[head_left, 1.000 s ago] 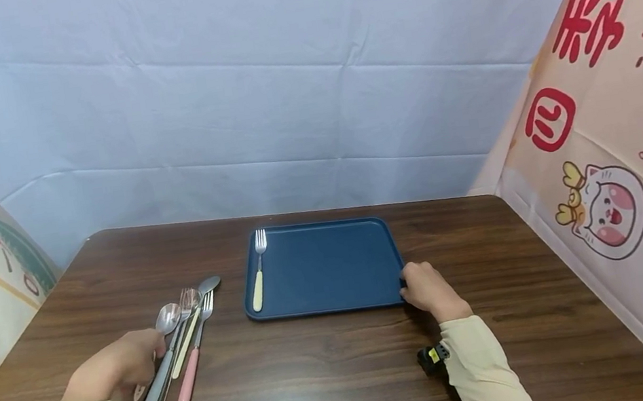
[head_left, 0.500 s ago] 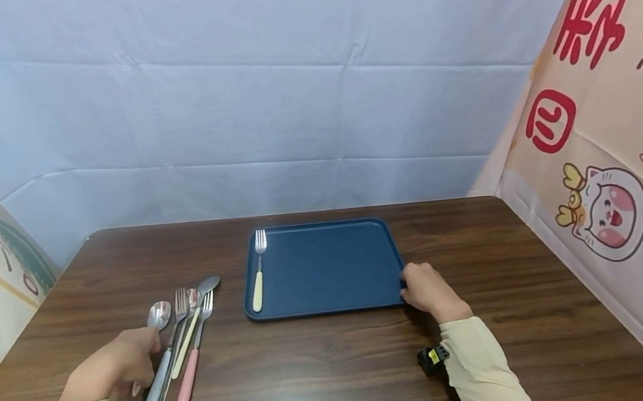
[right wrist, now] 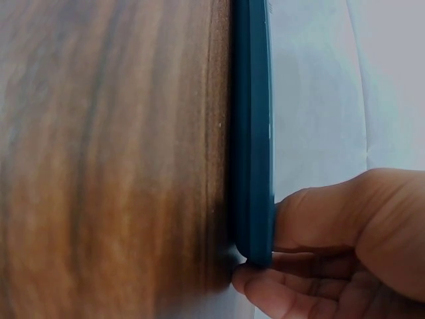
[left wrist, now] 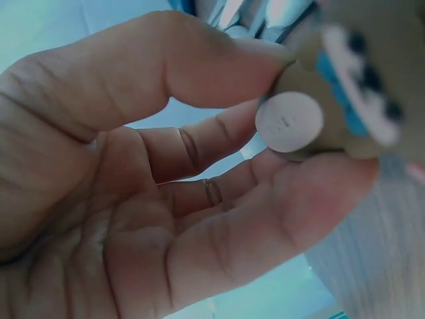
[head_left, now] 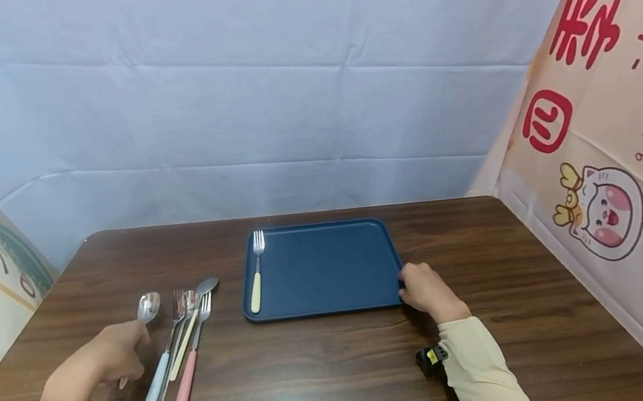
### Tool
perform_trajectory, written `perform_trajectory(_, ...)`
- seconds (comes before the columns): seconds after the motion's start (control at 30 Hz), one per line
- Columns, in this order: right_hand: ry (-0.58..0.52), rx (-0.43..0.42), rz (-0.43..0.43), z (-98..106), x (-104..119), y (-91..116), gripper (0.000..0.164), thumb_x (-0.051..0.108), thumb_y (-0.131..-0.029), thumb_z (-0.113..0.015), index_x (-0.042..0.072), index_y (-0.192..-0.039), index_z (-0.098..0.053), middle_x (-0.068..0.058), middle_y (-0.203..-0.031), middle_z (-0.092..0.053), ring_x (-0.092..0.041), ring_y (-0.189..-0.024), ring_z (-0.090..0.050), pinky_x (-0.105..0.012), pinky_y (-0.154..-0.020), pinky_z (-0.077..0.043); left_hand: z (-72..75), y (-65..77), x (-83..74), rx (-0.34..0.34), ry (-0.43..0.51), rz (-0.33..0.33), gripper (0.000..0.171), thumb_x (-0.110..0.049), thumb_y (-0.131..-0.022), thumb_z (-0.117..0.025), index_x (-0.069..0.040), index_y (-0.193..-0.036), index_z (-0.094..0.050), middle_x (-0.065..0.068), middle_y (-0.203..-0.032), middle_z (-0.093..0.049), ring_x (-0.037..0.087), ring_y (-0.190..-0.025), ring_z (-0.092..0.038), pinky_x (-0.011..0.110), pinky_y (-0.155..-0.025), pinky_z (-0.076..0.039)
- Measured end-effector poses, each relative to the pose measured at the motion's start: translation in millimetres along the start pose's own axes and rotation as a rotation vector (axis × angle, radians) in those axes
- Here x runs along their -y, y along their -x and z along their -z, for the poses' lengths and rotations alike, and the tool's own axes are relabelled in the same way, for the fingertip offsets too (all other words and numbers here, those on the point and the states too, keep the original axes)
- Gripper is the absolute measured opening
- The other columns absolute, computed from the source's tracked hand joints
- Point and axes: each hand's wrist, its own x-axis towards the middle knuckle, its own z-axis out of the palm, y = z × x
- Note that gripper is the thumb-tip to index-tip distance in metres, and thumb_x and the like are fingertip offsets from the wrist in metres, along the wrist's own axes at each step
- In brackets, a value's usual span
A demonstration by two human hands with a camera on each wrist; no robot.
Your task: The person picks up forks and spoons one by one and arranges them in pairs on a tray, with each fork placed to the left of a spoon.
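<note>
My left hand [head_left: 97, 362] grips a spoon [head_left: 148, 308] whose metal bowl shows past the fingertips; its handle is mostly hidden. In the left wrist view, thumb and fingers close round a blurred tan piece with a white round end [left wrist: 289, 122], seemingly the handle's end. Just right of that hand lies loose cutlery: a fork with a light-blue handle [head_left: 156, 385], a pink-handled fork [head_left: 186, 382], a spoon [head_left: 207, 286] and several overlapping pieces. My right hand [head_left: 429, 291] pinches the blue tray [head_left: 331, 267] at its near right corner, thumb above and fingers below the rim [right wrist: 255, 249].
Inside the tray, along its left side, lies a fork with a cream handle [head_left: 256, 292]. The brown wooden table [head_left: 298, 389] backs onto a pale cloth [head_left: 258, 100]. A printed cloth [head_left: 603, 140] hangs at the right.
My left hand has shifted left with the spoon, drawing it away from the other cutlery, which now shows more of the blue handle. My right hand stays at the tray.
</note>
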Motion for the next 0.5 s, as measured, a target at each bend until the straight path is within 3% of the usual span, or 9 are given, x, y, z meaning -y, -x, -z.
perform_trajectory(0.5,0.012,0.023,-0.042,-2.7,-0.5,-2.0,0.019,-0.001,-0.083,-0.062,0.005,-0.066,-0.058,-0.005,-0.056,-0.046,-0.017,-0.052,-0.043,-0.029,-0.05,-0.035,-3.7,-3.4,4.2,0.02,0.019,0.027,0.044,0.012,-0.063,-0.063,0.011,-0.105,-0.051,0.012,-0.077,-0.051,0.016,-0.046,-0.05,0.029,-0.042,-0.042)
